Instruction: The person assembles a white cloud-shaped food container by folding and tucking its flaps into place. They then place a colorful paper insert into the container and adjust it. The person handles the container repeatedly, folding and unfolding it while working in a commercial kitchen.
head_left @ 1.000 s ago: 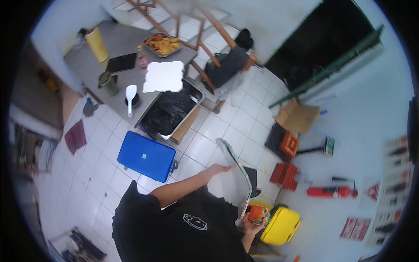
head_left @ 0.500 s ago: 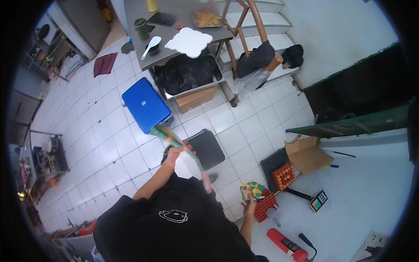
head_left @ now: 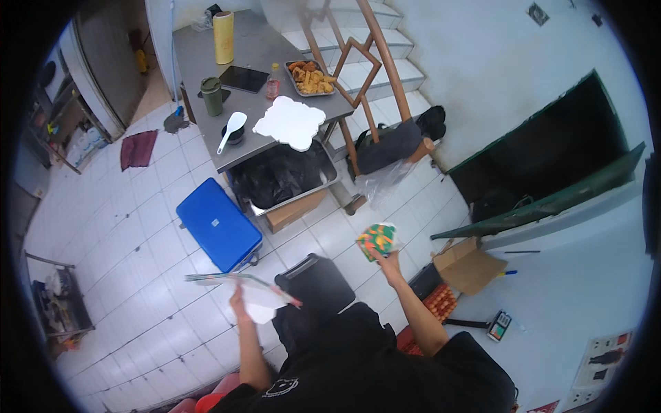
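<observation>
My left hand is closed on a flat white sheet with coloured edges, maybe folded card; it is tilted nearly edge-on and blurred. In my right hand, reaching forward, is a small green, orange and yellow patterned packet with a whitish edge. Ahead of both hands stands a grey metal table. On its near corner lies a white sheet with a wavy outline, beside a white spoon resting on a small black bowl.
A metal tray of fried food, a tablet, a green cup and a yellow roll sit on the table. On the floor are a blue-lidded box and a dark stool. Eggs lie at right.
My right hand has lifted the patterned packet forward and left, away from the egg trays. My left hand has moved left and lower, turning its sheet flatter. The view has shifted.
</observation>
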`<state>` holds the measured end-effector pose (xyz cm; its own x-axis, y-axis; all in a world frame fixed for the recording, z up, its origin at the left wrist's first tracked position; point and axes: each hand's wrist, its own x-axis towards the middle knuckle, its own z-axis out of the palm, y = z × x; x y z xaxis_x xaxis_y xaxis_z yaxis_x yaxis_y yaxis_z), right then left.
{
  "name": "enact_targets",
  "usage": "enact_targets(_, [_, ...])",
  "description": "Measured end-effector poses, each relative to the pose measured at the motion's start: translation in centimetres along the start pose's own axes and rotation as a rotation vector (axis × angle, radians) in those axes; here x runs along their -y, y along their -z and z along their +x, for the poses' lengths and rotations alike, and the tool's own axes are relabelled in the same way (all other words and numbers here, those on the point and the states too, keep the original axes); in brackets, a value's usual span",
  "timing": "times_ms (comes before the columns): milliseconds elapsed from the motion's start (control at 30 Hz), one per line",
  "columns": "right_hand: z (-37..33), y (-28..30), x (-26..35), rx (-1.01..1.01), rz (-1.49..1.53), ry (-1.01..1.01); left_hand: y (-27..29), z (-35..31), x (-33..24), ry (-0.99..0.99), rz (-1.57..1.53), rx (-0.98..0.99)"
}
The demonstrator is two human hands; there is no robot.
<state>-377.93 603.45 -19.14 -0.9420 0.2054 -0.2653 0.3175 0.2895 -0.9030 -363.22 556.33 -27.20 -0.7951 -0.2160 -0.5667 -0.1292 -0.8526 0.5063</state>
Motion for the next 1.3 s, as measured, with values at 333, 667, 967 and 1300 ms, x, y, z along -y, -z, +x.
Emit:
enact_targets(333, [26.8,-10.5,16.8,-0.085,-0.131,0.496,3.7,5.3,-7.0,-0.001,-0.145,-0.165])
enact_targets(667, [57.5,-20.6,15.9,-0.157,-0.021,0.802,-1.0,17.0,17.9,-0.216,-0.162,-0.341])
enact_targets(967, [59.8,-20.0,12.9,-0.149,0.004,0.987,-6.4,25.7,20.7,-0.073,-0.292,-0.082])
enact_targets(1300, [46.2,-19.7,3.4,-0.024,0.242,0.876,-5.2,18.2,22.9,-0.14,-0.226,-0.169])
